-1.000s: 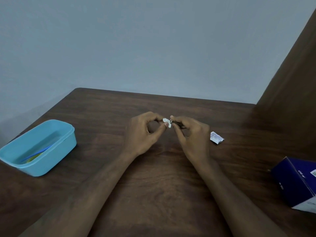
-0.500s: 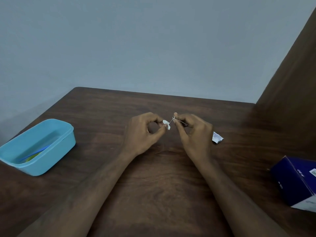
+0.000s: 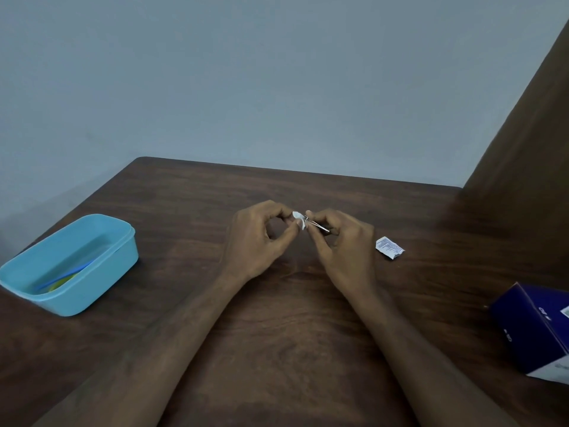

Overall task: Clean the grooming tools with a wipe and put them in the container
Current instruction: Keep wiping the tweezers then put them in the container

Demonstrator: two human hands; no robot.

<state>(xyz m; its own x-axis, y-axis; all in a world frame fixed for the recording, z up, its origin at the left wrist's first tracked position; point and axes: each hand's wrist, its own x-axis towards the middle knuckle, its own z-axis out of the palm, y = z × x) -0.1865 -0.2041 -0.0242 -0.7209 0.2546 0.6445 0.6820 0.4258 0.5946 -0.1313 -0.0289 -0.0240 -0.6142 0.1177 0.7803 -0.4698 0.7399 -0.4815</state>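
Observation:
Over the middle of the brown table, my left hand (image 3: 261,238) pinches a small white wipe (image 3: 298,217) between thumb and forefinger. My right hand (image 3: 341,245) pinches a thin metal grooming tool (image 3: 317,225), its tip touching the wipe. The tool is too small to identify. At the left edge of the table stands a light blue plastic container (image 3: 101,288) holding a blue tool and a yellow-green tool (image 3: 63,280).
A torn white wipe sachet (image 3: 389,247) lies just right of my right hand. A dark blue box (image 3: 535,328) sits at the table's right edge. A brown wooden panel (image 3: 523,149) rises at the right. A grey wall stands behind the table (image 3: 277,334).
My hands have drawn slightly apart and come together again around the tool and wipe. Everything else has stayed in place.

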